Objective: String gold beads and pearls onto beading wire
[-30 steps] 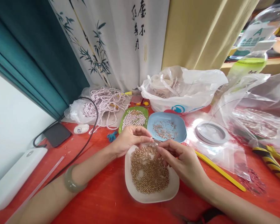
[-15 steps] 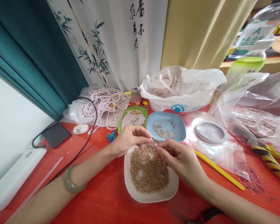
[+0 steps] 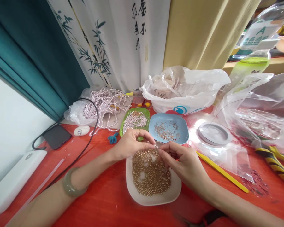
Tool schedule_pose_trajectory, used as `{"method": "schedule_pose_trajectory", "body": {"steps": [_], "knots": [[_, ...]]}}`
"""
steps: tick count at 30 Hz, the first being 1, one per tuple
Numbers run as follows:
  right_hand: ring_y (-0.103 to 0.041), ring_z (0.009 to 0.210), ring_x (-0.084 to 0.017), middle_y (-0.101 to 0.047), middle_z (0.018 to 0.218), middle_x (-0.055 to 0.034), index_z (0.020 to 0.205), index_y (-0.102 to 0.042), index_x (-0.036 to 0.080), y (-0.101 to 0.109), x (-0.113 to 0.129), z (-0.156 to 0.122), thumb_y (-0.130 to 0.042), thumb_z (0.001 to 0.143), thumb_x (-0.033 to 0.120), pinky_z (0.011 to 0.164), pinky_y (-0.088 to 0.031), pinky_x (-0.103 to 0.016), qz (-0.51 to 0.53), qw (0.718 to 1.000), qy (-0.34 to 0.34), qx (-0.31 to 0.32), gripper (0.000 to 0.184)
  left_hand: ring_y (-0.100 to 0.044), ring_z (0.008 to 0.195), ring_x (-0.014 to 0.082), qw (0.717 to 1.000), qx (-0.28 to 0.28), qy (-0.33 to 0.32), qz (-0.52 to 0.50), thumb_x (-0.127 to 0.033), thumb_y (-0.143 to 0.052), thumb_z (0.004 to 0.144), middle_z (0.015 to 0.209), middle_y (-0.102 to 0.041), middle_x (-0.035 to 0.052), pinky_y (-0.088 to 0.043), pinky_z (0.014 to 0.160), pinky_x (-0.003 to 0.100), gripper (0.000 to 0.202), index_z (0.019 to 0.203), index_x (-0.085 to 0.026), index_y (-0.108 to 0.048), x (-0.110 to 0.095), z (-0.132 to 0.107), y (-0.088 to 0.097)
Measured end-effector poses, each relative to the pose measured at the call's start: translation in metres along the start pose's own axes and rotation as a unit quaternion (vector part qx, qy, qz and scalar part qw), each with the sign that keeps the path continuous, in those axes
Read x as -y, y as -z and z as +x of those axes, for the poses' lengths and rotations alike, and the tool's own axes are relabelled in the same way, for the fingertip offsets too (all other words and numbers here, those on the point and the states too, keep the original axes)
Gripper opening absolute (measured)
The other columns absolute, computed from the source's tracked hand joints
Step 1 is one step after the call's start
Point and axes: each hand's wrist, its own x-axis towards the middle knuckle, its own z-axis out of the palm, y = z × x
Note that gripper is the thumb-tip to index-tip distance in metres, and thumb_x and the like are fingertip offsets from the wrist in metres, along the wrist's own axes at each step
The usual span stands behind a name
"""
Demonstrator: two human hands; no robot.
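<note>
Over the far rim of a white dish [image 3: 153, 201] full of gold beads [image 3: 151, 176], both of my hands meet fingertip to fingertip. My left hand [image 3: 132, 142], with a green bangle on its forearm, is closed in a pinch on a small pale, shiny bead [image 3: 156, 147]. My right hand [image 3: 180, 157] also pinches at that bead from the other side; anything finer between its fingers is too small to make out. Just beyond stand a green dish [image 3: 144, 111] of pale pearl beads and a blue dish [image 3: 182, 126] of small metal pins.
Strings of pearl beads [image 3: 104, 102] lie at the back left near a phone [image 3: 57, 136] and black cable. A white plastic bag [image 3: 189, 91] stands behind the dishes. To the right are a yellow stick [image 3: 222, 171], a grey round lid [image 3: 214, 133] and yellow-black pliers [image 3: 274, 162].
My left fingertips have shifted slightly right, closer to the right ones, and the pale bead between them shows more clearly. My right hand has barely moved.
</note>
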Motion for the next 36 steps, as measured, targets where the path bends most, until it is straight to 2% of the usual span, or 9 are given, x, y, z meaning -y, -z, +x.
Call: {"method": "schedule_pose_trajectory", "body": {"steps": [6,11,18,20,24,26,30,33,36], "knots": [[-0.052,0.05,-0.009,-0.057,0.058,0.0012,0.094,-0.053,0.015,-0.001,-0.002,0.004,-0.05,0.078,0.025,0.047,-0.044,-0.022,0.037,0.999,0.007,0.0,0.019,-0.053,0.061,0.0085,1.0,0.0,0.004,0.02,-0.018,-0.069,0.06,0.064,-0.06,0.0006,-0.041,0.06,0.021,0.012,0.068,-0.011,-0.064,0.004,0.001,0.002],[-0.054,0.052,-0.01,-0.058,0.06,0.0009,0.094,-0.053,0.014,-0.001,-0.002,0.004,-0.051,0.078,0.024,0.049,-0.045,-0.022,0.035,0.999,0.024,0.006,0.019,-0.056,0.066,0.0107,0.999,0.009,-0.009,0.046,-0.02,-0.064,0.067,0.07,-0.064,0.0033,-0.043,0.064,0.023,0.01,0.073,-0.012,-0.067,0.005,0.0,0.004],[-0.052,0.051,-0.009,-0.059,0.061,0.0003,0.087,-0.058,0.016,0.001,0.002,0.002,-0.049,0.08,0.028,0.047,-0.044,-0.021,0.027,0.999,0.026,0.016,0.016,-0.057,0.072,0.0114,0.994,0.01,-0.082,0.067,-0.02,-0.064,0.069,0.074,-0.062,0.0027,-0.043,0.068,0.023,0.007,0.072,-0.016,-0.069,0.002,-0.003,0.002],[-0.05,0.049,-0.009,-0.058,0.06,0.0004,0.082,-0.059,0.016,0.001,0.002,0.002,-0.048,0.081,0.028,0.046,-0.042,-0.021,0.011,1.0,0.024,0.011,0.016,-0.056,0.072,0.0115,0.995,0.014,-0.072,0.073,-0.021,-0.064,0.069,0.075,-0.062,0.003,-0.043,0.068,0.023,0.008,0.073,-0.016,-0.068,0.001,-0.003,0.003],[-0.049,0.046,-0.008,-0.056,0.056,0.0012,0.074,-0.058,0.017,0.001,0.002,0.002,-0.047,0.08,0.027,0.044,-0.041,-0.02,0.003,1.0,0.02,-0.004,0.016,-0.055,0.064,0.0109,0.996,0.011,0.008,0.083,-0.026,-0.063,0.068,0.071,-0.063,0.0029,-0.043,0.06,0.023,0.017,0.08,-0.013,-0.064,-0.006,-0.003,0.009],[-0.05,0.046,-0.009,-0.057,0.056,0.0009,0.073,-0.057,0.017,0.001,0.002,0.002,-0.046,0.08,0.026,0.044,-0.042,-0.02,0.005,1.0,0.015,-0.005,0.016,-0.055,0.064,0.011,0.992,0.036,0.028,0.12,-0.025,-0.062,0.069,0.071,-0.064,0.0028,-0.042,0.06,0.022,0.016,0.079,-0.013,-0.063,-0.011,-0.004,0.013],[-0.051,0.046,-0.009,-0.056,0.056,0.0015,0.075,-0.056,0.018,0.001,-0.001,0.002,-0.046,0.081,0.028,0.044,-0.043,-0.021,-0.005,1.0,0.005,-0.008,0.016,-0.058,0.067,0.0121,0.954,0.154,0.036,0.255,-0.015,-0.057,0.068,0.072,-0.067,0.0026,-0.041,0.064,0.023,0.011,0.074,-0.014,-0.066,-0.018,-0.011,0.016],[-0.051,0.048,-0.01,-0.054,0.056,0.0015,0.076,-0.056,0.018,0.001,-0.003,0.002,-0.045,0.082,0.029,0.045,-0.043,-0.021,-0.007,1.0,0.005,-0.006,0.016,-0.058,0.068,0.0126,0.916,0.223,-0.005,0.333,-0.011,-0.054,0.068,0.073,-0.067,0.0019,-0.04,0.064,0.023,0.016,0.075,-0.016,-0.067,-0.017,-0.015,0.014],[-0.052,0.05,-0.011,-0.055,0.058,0.0008,0.078,-0.056,0.018,0.001,-0.003,0.002,-0.044,0.082,0.029,0.046,-0.044,-0.022,-0.002,1.0,0.008,0.001,0.017,-0.057,0.073,0.0146,0.882,0.255,-0.055,0.393,-0.011,-0.054,0.069,0.073,-0.065,0.0026,-0.039,0.066,0.025,0.016,0.073,-0.017,-0.067,-0.013,-0.018,0.011]]}}
